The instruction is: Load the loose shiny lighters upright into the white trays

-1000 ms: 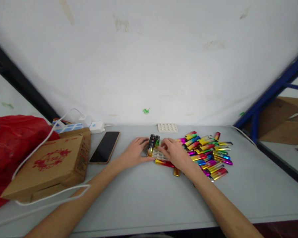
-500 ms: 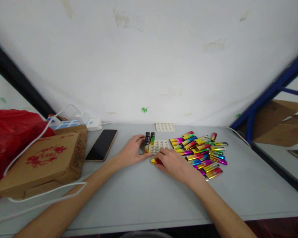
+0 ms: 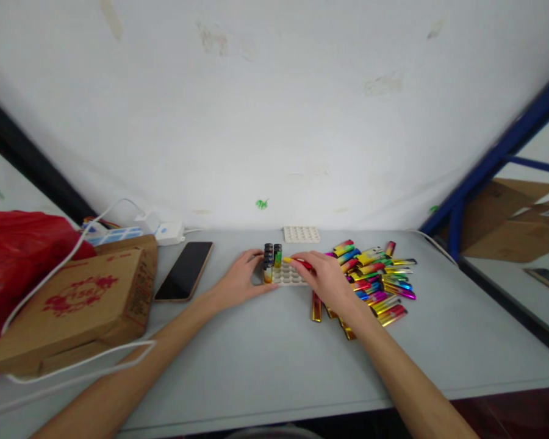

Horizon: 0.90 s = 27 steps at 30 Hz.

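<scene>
A white tray with rows of holes (image 3: pixel 287 279) lies on the table between my hands. Several lighters (image 3: pixel 268 263) with black tops stand upright in its left end, and a green-and-yellow lighter (image 3: pixel 278 257) is upright beside that row. My left hand (image 3: pixel 243 277) curves around the tray's left end, thumb along the near edge and fingers behind the lighters. Above the tray, my right hand (image 3: pixel 324 275) pinches a red-and-yellow lighter (image 3: pixel 302 263), its yellow end pointing left. Beside and partly behind that hand spreads a pile of shiny multicoloured lighters (image 3: pixel 370 268).
Against the wall lies a second white holed tray (image 3: pixel 301 234). To the left are a phone (image 3: pixel 184 272), a cardboard box (image 3: pixel 73 305), a red bag (image 3: pixel 22 256) and a power strip (image 3: pixel 169 232). A white cable (image 3: pixel 91 360) crosses near my left forearm.
My right hand has lifted the lighter from the tray's near edge and moved up and right over the tray. Some lighters at the pile's near left have shifted. My left hand stays at the tray.
</scene>
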Tool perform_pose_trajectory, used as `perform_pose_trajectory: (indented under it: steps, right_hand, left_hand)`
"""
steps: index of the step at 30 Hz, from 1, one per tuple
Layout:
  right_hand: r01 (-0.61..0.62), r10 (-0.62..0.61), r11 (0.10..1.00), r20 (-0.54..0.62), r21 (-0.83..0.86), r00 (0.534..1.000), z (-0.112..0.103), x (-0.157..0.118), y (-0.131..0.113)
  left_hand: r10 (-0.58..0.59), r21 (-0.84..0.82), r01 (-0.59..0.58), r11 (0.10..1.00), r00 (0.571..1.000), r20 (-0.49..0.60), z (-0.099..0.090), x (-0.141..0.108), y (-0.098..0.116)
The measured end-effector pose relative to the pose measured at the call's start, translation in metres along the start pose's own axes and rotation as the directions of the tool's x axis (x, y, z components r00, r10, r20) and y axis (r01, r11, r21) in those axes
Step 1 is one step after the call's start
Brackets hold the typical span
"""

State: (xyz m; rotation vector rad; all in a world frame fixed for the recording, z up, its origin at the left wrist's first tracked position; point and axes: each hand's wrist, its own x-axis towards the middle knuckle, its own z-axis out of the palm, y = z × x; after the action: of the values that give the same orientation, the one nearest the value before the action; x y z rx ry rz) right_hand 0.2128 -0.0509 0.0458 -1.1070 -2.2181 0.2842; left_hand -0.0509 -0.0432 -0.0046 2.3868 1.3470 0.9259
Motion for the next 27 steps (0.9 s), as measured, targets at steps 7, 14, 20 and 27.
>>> perform_pose_trajectory:
  steps: [7, 14, 20, 27]
  right_hand:
    - [-0.079, 0.115, 0.98, -0.195, 0.184, 0.974, 0.006, 0.004, 0.008]
    - [-0.221, 0.273, 0.672, 0.041, 0.707, 0.961, 0.021, 0.002, -0.002]
    - [-0.253, 0.287, 0.509, 0.116, 0.823, 0.951, 0.031, 0.002, -0.008]
    - [-0.291, 0.349, 0.816, -0.023, 0.5, 0.937, 0.023, 0.0, -0.014]
  left_hand:
    - [0.044, 0.029, -0.045, 0.999, 0.998, 0.038, -0.002, -0.001, -0.001]
    - [0.058, 0.048, -0.06, 0.997, 0.997, 0.046, -0.003, -0.001, -0.001]
    - [0.064, 0.054, -0.067, 0.996, 0.997, 0.05, -0.002, -0.001, 0.001]
    - [0.067, 0.058, -0.07, 0.996, 0.996, 0.06, -0.003, -0.002, 0.001]
